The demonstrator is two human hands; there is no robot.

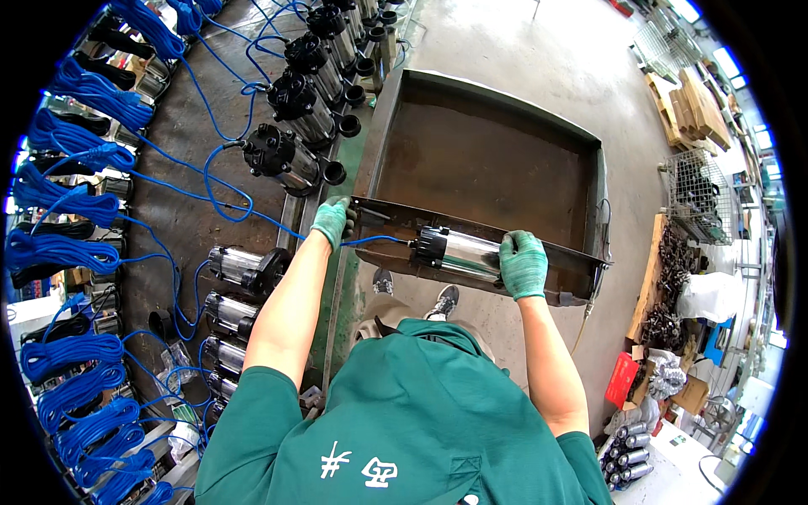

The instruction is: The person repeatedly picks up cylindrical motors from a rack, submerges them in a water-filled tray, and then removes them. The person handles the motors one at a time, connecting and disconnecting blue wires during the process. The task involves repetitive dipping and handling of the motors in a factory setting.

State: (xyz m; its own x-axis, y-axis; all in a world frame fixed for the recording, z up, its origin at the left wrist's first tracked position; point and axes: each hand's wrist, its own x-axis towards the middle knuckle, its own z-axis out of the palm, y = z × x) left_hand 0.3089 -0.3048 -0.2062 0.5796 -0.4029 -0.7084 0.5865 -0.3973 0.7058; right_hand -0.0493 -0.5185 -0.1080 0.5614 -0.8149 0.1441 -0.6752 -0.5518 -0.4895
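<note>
A submersible pump (468, 253) with a shiny steel body and black end lies sideways in the narrow trough (404, 220) along the near side of a large metal tank. My right hand (523, 263), in a green glove, is closed around the pump's right end and hides it. From the black end a blue cable (370, 240) runs left, passing beneath my left forearm. My left hand (335, 220), also gloved, is at the trough's left corner with its fingers curled in. What those fingers hold, if anything, is hidden.
The metal tank (602, 181) holds brownish liquid. Standing pumps (282, 157) line the bench left of it, and several more lie beside my left arm. Coiled blue cables (63, 252) hang at far left. Wire baskets (699, 195) and a red box (621, 379) stand right.
</note>
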